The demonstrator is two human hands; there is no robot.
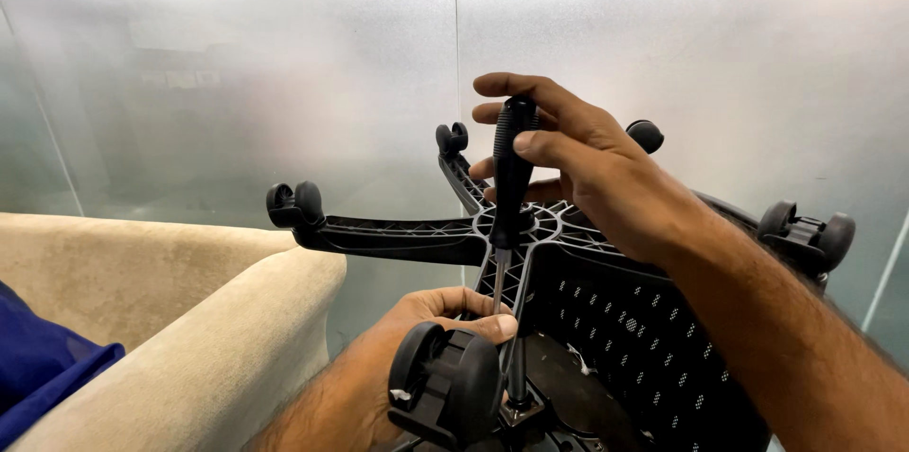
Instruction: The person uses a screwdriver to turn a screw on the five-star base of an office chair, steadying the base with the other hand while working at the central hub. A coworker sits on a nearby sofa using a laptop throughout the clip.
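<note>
— Where gripped high on its black handle by the right hand (606,177), pinched between thumb and fingertips: screwdriver (511,177), standing almost upright in mid-frame

— And its long axis?

— Running top to bottom, handle uppermost, thin metal shaft dropping past the hub of the upturned chair base (554,225) toward the near caster (445,395) at the lower edge. Tip hidden behind that wheel, so impossible to say what is touched there

— Left hand?

— Lower and closer to the camera. Left hand (445,315) clenched round the end of the near leg (519,286), just above the near caster, thumb lying right beside the shaft. Nearer of the two hands to the tip; right hand nearer to the handle

— Rest of the chair?

— Lying overturned, five ribbed black legs spread like a star. Far casters at left (294,204), rear (453,138) and right (805,234), well apart from both hands. Black mesh seat (644,348) with small pale dots below the right forearm

— Surroundings?

— Beige sofa (189,319) at left, near the base but not touching as far as can be seen; blue cloth (47,367) at its bottom corner. Frosted glass wall (237,54) behind, only dim shapes showing through

— Packages, labels, signs?

— None made out on chair, tool or sofa. Only a small white scrap (400,395) stuck on the near caster's left side
</note>
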